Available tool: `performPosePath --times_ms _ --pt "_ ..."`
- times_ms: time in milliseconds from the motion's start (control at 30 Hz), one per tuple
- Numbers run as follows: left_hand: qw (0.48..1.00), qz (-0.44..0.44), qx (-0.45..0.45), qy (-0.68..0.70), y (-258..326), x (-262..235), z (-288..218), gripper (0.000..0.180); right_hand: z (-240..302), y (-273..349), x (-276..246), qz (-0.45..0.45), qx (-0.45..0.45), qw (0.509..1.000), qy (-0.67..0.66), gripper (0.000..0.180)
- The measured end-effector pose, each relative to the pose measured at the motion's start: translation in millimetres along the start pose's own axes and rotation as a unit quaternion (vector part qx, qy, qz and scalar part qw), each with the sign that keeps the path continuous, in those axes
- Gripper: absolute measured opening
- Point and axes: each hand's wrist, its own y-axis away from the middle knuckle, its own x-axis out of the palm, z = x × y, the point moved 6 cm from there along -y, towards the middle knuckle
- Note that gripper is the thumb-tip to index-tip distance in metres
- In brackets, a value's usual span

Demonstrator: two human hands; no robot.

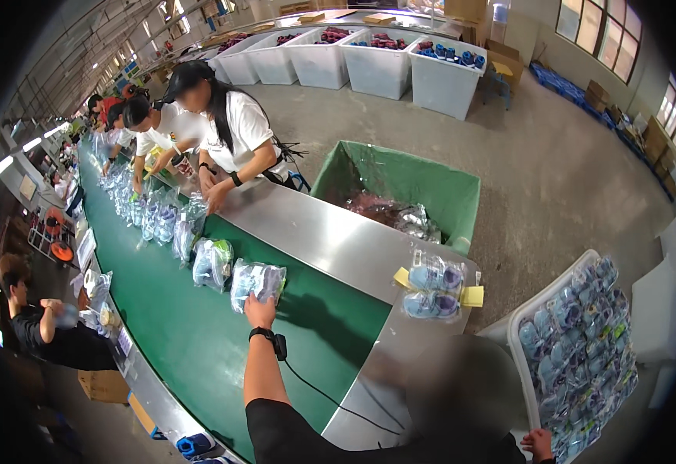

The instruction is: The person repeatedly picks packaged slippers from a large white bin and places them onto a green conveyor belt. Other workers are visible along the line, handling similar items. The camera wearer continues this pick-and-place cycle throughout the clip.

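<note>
A clear plastic bag with a pair of light blue and grey shoes [264,277] lies on the green conveyor belt [307,344]. My left hand [261,311] reaches over the belt and grips the near side of this bag. At the lower right, my right hand [537,444] has its fingers bent at the near rim of a white bin [517,348]. That bin is heaped with bagged light blue shoes [578,348]. On the metal ledge, two blue shoes [433,290] lie in clear wrapping with yellow paper pieces sticking out. A dark blurred patch hides part of the ledge.
More bagged shoes [213,264] line the belt towards the far left. Several co-workers stand along its far side, one person [233,127] nearest. A green bin [400,166] holding plastic film stands beyond the ledge. White tubs [446,77] of shoes stand behind. A cable [330,398] trails from my left wrist.
</note>
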Motion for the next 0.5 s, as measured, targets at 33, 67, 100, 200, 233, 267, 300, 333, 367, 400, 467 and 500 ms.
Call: performPosePath --times_ms 33,67,100,200,233,267,300,333,367,400,467,500 --pt "1.000 0.006 0.009 -0.014 1 5 -4 0.080 1 10 5 0.000 -0.007 1.000 0.017 0.035" --pt "0.999 0.009 0.018 -0.028 5 11 -8 0.082 5 18 11 0.004 -0.014 0.999 0.044 0.036" --pt "0.999 0.013 0.026 -0.045 12 17 -13 0.084 11 26 16 0.008 -0.022 0.998 0.064 0.037" --pt "0.992 -0.059 0.096 -0.054 58 25 -36 0.084 22 45 30 0.011 -0.004 0.996 0.091 0.036" --pt "0.986 -0.093 0.127 -0.056 78 25 -46 0.084 26 47 36 0.030 0.003 0.993 0.115 0.035" --pt "0.987 -0.092 0.128 -0.041 98 28 -52 0.084 27 48 43 0.051 0.010 0.989 0.138 0.035" --pt "0.980 -0.122 0.156 -0.019 120 27 -62 0.083 37 46 46 0.036 -0.044 0.985 0.166 0.034" --pt "0.983 -0.105 0.149 -0.019 136 30 -65 0.087 43 46 51 0.021 -0.098 0.976 0.192 0.033" --pt "0.991 -0.057 0.112 0.035 146 35 -62 0.088 44 52 54 0.006 -0.149 0.965 0.218 0.033" --pt "0.992 -0.029 0.089 0.090 156 40 -62 0.090 57 42 67 0.073 -0.207 0.920 0.323 0.024" --pt "0.936 0.029 -0.007 0.352 174 50 -55 0.091 52 36 65 0.084 -0.114 0.961 0.237 0.024" --pt "0.864 0.045 -0.080 0.495 181 56 -47 0.087 50 34 63 0.087 -0.066 0.976 0.191 0.025"
